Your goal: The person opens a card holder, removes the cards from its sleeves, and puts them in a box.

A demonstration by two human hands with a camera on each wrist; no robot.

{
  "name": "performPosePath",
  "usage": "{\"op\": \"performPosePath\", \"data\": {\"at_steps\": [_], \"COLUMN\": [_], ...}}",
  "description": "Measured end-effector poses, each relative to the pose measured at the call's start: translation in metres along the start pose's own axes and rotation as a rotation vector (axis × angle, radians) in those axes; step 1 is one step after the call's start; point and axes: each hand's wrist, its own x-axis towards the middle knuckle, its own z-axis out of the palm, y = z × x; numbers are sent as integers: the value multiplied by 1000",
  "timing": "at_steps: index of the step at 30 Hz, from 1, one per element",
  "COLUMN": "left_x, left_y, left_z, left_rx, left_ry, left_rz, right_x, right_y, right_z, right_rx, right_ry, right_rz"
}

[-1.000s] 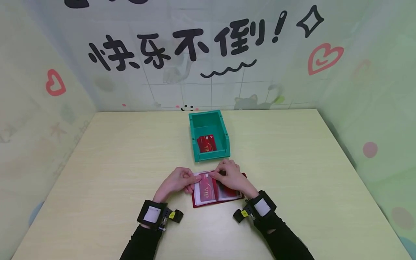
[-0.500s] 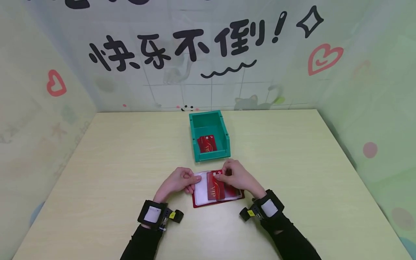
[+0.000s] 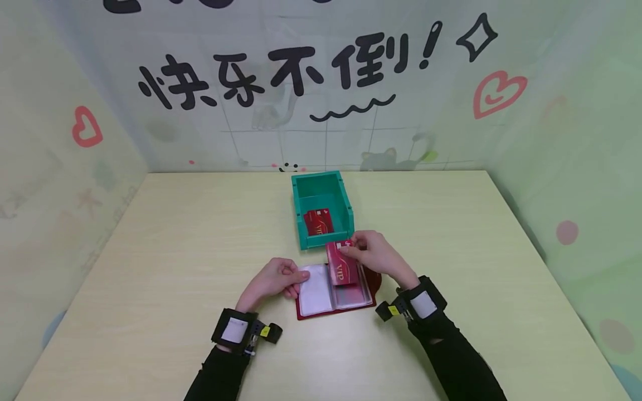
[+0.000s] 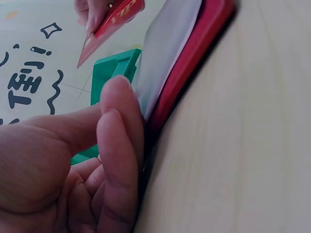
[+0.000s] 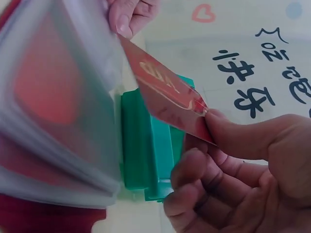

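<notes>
Pale wood-grain table [image 3: 175, 239]: extends around booklet [image 3: 316, 292] on all sides. Teal bin [image 3: 328, 240]: just beyond booklet's far edge. Booklet: red cover, clear sleeve pages spread. Left hand [image 3: 277, 277]: at booklet's left edge, thumb on page, fingers curled, edge pinched. Right hand [image 3: 377, 254]: above booklet's far right part, thumb and fingers clamped on VIP card [image 3: 342, 268], red, raised over right page. Red cards [image 3: 319, 221]: inside bin, beyond booklet.

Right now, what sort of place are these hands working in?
Probably a small indoor booth for recording tabletop handwork: printed walls stand around three sides of a pale table, and the person wears wrist cameras.
</notes>
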Motion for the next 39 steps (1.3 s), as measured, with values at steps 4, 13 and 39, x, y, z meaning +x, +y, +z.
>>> {"op": "performPosePath", "data": {"at_steps": [4, 13, 39], "left_x": [0, 0, -2], "left_y": [0, 2, 1], "left_z": [0, 0, -1], "left_rx": [-9, 12, -20], "left_ry": [-2, -9, -23], "left_rz": [-9, 21, 18], "right_x": [12, 44, 116], "right_y": [-8, -27, -52], "right_z": [-1, -3, 19], "right_rx": [-12, -79, -457], "right_ry": [50, 216, 13], "right_rz": [-8, -92, 19]}}
